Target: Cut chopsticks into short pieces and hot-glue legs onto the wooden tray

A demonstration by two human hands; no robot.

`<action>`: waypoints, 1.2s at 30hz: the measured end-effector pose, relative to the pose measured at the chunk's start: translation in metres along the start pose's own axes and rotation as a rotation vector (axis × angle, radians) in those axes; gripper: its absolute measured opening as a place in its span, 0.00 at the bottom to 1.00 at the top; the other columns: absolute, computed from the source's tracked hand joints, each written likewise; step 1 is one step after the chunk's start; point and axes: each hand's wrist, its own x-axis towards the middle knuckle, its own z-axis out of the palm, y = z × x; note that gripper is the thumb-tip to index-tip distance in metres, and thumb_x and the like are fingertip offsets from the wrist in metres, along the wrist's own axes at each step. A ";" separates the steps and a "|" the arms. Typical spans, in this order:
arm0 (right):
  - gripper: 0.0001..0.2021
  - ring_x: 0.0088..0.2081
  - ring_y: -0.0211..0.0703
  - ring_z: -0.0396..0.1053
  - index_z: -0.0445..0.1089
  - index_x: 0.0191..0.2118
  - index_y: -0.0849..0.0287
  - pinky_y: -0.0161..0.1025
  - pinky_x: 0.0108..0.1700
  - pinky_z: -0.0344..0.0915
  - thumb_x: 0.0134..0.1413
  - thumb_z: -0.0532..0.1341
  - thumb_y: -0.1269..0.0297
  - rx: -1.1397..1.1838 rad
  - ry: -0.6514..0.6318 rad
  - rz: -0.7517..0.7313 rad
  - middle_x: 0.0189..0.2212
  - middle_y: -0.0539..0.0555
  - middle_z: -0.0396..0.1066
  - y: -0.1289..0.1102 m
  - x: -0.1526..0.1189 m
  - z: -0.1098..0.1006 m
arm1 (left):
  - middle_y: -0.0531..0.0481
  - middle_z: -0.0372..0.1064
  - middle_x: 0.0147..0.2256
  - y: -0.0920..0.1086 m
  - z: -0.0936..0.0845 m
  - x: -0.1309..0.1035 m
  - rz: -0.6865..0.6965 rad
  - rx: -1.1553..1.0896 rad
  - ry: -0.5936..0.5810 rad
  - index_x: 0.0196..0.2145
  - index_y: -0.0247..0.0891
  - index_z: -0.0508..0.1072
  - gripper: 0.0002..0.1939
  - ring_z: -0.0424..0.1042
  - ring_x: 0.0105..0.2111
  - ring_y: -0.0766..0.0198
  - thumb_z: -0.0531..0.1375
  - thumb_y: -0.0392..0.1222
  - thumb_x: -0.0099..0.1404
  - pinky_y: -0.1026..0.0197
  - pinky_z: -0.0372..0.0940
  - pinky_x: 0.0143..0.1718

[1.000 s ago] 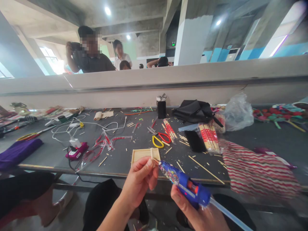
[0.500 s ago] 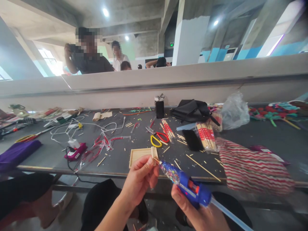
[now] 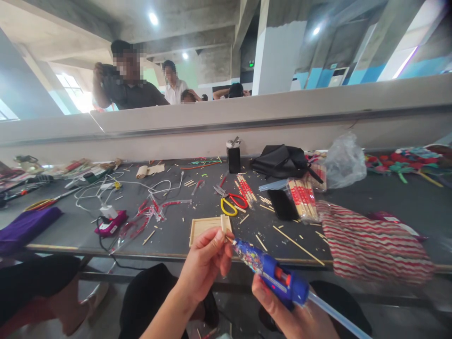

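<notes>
My left hand [image 3: 204,261] pinches a short wooden stick [image 3: 223,224] upright between thumb and fingers, just in front of the table edge. My right hand [image 3: 293,315] grips a blue hot glue gun [image 3: 273,275] with a clear glue stick [image 3: 335,316] poking out of its back. The gun's nozzle points up and left and meets the base of the stick at my left fingertips. A flat wooden frame panel [image 3: 205,226] lies on the table right behind the stick.
On the grey table [image 3: 176,235] lie yellow-and-red scissors [image 3: 231,204], packs of chopsticks [image 3: 302,198], a black phone [image 3: 282,205], a striped bag [image 3: 370,245], white cables [image 3: 116,186], a pink plug [image 3: 110,222], a black pouch [image 3: 282,161]. People stand beyond the partition [image 3: 247,117].
Both hands stay together at the stick; the glue gun and my right hand have shifted slightly down. The view has drifted a little.
</notes>
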 end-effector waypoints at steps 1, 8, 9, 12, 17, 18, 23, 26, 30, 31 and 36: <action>0.16 0.29 0.46 0.77 0.76 0.30 0.53 0.32 0.32 0.74 0.43 0.66 0.45 -0.002 -0.009 -0.012 0.29 0.53 0.77 -0.002 0.001 0.000 | 0.53 0.67 0.19 0.000 0.000 0.000 -0.001 0.000 0.001 0.33 0.32 0.74 0.11 0.61 0.12 0.75 0.62 0.44 0.60 0.71 0.52 0.16; 0.19 0.30 0.47 0.76 0.76 0.30 0.54 0.33 0.33 0.75 0.45 0.63 0.42 -0.079 -0.021 -0.053 0.28 0.53 0.78 -0.002 0.003 -0.002 | 0.53 0.67 0.19 0.000 0.000 0.000 -0.002 -0.002 -0.001 0.33 0.32 0.74 0.10 0.62 0.13 0.75 0.61 0.44 0.62 0.72 0.52 0.16; 0.18 0.32 0.48 0.77 0.77 0.31 0.54 0.33 0.35 0.75 0.45 0.64 0.43 -0.121 -0.018 -0.070 0.29 0.54 0.78 0.000 0.004 -0.004 | 0.53 0.67 0.20 0.000 0.000 0.001 -0.004 -0.002 -0.003 0.33 0.32 0.74 0.10 0.62 0.13 0.75 0.61 0.44 0.62 0.72 0.53 0.16; 0.17 0.35 0.49 0.77 0.78 0.35 0.54 0.33 0.37 0.75 0.47 0.64 0.47 -0.226 -0.121 -0.147 0.33 0.55 0.79 0.008 0.008 -0.015 | 0.53 0.68 0.20 0.000 -0.001 0.001 -0.019 -0.004 -0.004 0.33 0.32 0.74 0.10 0.63 0.13 0.75 0.61 0.44 0.62 0.72 0.53 0.16; 0.17 0.35 0.49 0.77 0.78 0.36 0.55 0.33 0.36 0.75 0.48 0.64 0.48 -0.257 -0.166 -0.174 0.34 0.56 0.79 0.011 0.009 -0.019 | 0.53 0.68 0.19 0.002 0.001 0.001 -0.020 0.008 0.023 0.32 0.32 0.73 0.12 0.62 0.12 0.75 0.63 0.45 0.59 0.71 0.53 0.16; 0.17 0.35 0.49 0.77 0.78 0.36 0.55 0.33 0.36 0.75 0.48 0.64 0.47 -0.248 -0.139 -0.158 0.34 0.56 0.79 0.010 0.007 -0.017 | 0.54 0.68 0.19 0.002 0.001 0.001 -0.016 0.010 0.027 0.32 0.32 0.73 0.12 0.62 0.12 0.75 0.63 0.45 0.59 0.71 0.54 0.16; 0.19 0.34 0.48 0.77 0.78 0.35 0.54 0.33 0.36 0.75 0.49 0.62 0.45 -0.237 -0.077 -0.090 0.33 0.55 0.78 0.003 0.003 -0.012 | 0.53 0.68 0.19 0.003 0.001 0.001 -0.017 0.003 0.022 0.32 0.32 0.74 0.12 0.62 0.12 0.75 0.63 0.45 0.59 0.71 0.55 0.16; 0.18 0.34 0.48 0.77 0.78 0.36 0.54 0.34 0.38 0.74 0.48 0.63 0.47 -0.291 -0.160 -0.119 0.34 0.55 0.79 0.004 0.007 -0.018 | 0.53 0.68 0.20 0.002 0.000 0.002 -0.020 -0.010 0.014 0.32 0.32 0.74 0.11 0.64 0.13 0.74 0.62 0.45 0.60 0.72 0.56 0.16; 0.16 0.38 0.48 0.77 0.78 0.39 0.53 0.33 0.38 0.74 0.51 0.62 0.49 -0.349 -0.232 -0.195 0.36 0.54 0.78 0.009 0.011 -0.026 | 0.53 0.69 0.21 0.000 -0.001 0.003 -0.023 -0.019 0.006 0.33 0.32 0.75 0.11 0.66 0.14 0.73 0.61 0.44 0.62 0.72 0.57 0.16; 0.16 0.38 0.48 0.77 0.78 0.40 0.52 0.33 0.39 0.74 0.51 0.62 0.49 -0.364 -0.226 -0.204 0.37 0.54 0.78 0.010 0.012 -0.026 | 0.53 0.69 0.21 0.000 -0.001 0.003 -0.023 -0.019 0.005 0.33 0.32 0.75 0.11 0.66 0.14 0.73 0.60 0.44 0.62 0.72 0.56 0.16; 0.18 0.33 0.47 0.77 0.78 0.40 0.54 0.32 0.34 0.75 0.51 0.61 0.47 -0.403 -0.210 -0.161 0.36 0.55 0.78 0.016 0.010 -0.025 | 0.52 0.69 0.20 0.000 -0.002 0.003 -0.028 -0.023 0.003 0.33 0.32 0.74 0.11 0.64 0.13 0.74 0.59 0.44 0.64 0.73 0.54 0.15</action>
